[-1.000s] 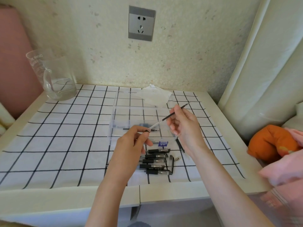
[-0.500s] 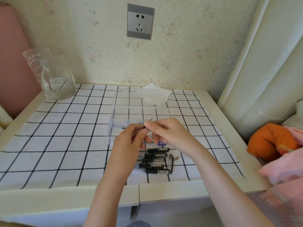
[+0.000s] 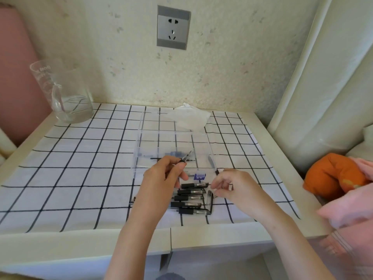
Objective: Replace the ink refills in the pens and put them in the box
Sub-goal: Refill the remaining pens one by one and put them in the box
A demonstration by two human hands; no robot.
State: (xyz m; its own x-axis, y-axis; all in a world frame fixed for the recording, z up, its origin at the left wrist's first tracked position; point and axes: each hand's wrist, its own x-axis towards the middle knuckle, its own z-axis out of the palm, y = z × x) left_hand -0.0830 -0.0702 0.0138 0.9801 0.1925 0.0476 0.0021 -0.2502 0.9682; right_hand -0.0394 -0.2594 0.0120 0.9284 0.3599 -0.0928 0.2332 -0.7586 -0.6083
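Note:
My left hand [image 3: 163,178] is shut on a pen barrel [image 3: 186,158] whose pointed end sticks up and to the right, over the near wall of the clear plastic box [image 3: 139,150]. My right hand [image 3: 228,184] hovers low beside the pile of black pens [image 3: 191,199], fingers curled and slightly apart, with nothing visibly in them. Inside the box lie a thin black refill [image 3: 156,158] and a dark pen part. Another black piece [image 3: 212,162] rests at the box's right end. A small blue piece [image 3: 199,176] lies between the box and the pens.
A glass jug [image 3: 62,93] stands at the table's far left corner. A crumpled white tissue [image 3: 189,118] lies behind the box. The checked cloth [image 3: 70,178] covers the table. An orange cushion [image 3: 333,174] and pink fabric sit off the right edge.
My right hand slid the refill into the barrel held by my left hand, let go, and dropped right toward the pens. My left hand keeps the pen.

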